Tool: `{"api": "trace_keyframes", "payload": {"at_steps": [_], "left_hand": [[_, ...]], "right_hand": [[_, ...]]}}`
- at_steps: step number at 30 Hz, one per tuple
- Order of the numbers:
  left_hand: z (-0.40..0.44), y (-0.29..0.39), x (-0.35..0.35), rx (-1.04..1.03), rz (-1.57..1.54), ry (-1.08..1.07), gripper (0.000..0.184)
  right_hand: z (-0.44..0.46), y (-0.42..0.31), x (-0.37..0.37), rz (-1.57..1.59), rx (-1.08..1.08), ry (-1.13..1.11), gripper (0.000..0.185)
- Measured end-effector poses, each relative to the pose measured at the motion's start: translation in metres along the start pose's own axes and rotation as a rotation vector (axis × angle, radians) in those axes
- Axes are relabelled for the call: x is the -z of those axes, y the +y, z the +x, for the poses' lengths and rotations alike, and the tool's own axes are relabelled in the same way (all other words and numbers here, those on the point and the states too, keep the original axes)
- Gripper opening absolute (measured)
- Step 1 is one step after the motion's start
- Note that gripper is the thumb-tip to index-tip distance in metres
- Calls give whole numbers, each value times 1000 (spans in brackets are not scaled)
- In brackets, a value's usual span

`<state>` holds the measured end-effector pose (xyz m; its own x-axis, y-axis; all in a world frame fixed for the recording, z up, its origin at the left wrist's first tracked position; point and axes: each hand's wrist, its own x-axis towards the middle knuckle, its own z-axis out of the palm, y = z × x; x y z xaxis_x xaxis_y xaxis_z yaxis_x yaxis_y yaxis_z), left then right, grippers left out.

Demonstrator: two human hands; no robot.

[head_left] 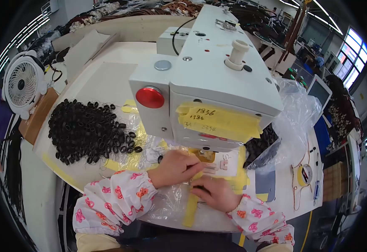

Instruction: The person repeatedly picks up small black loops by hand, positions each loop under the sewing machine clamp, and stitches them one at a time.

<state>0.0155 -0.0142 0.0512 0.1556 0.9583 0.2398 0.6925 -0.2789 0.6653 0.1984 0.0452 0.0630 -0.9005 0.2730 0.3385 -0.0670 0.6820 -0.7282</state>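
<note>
My left hand [174, 169] is closed in front of the sewing machine [225, 88], its fingers curled together near the needle area. What those fingers hold is hidden. Just below and to the right, my right hand [217, 193] is also closed, with a dark bit showing at its fingertips, too small to name. Beside the left hand, against the fingers, sits a small black loop [160, 159]. A large pile of black loops [87, 130] lies on the table to the left of the machine.
A white fan [23, 84] stands at the far left on a cardboard box [38, 115]. Clear plastic with black pieces [261, 145] lies right of the machine head. A tape roll [304, 174] and a blue pen-like tool [316, 190] lie on the right of the table [290, 197].
</note>
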Motion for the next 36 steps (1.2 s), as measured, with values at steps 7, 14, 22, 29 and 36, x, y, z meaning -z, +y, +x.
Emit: {"api": "trace_keyframes", "payload": {"at_steps": [7, 14, 22, 29, 36], "left_hand": [[3, 1, -3, 128, -47, 289, 21], [4, 2, -2, 249, -103, 165, 24], [7, -11, -16, 211, 208, 365, 18], [1, -25, -25, 157, 624, 119, 24], [11, -33, -17, 168, 209, 268, 20]], "right_hand": [[31, 33, 28, 361, -538, -16, 20], [35, 36, 29, 426, -666, -70, 16], [4, 36, 10, -607, 124, 167, 29], [2, 30, 8, -740, 106, 100, 35], [5, 22, 5, -779, 45, 60, 35]]}}
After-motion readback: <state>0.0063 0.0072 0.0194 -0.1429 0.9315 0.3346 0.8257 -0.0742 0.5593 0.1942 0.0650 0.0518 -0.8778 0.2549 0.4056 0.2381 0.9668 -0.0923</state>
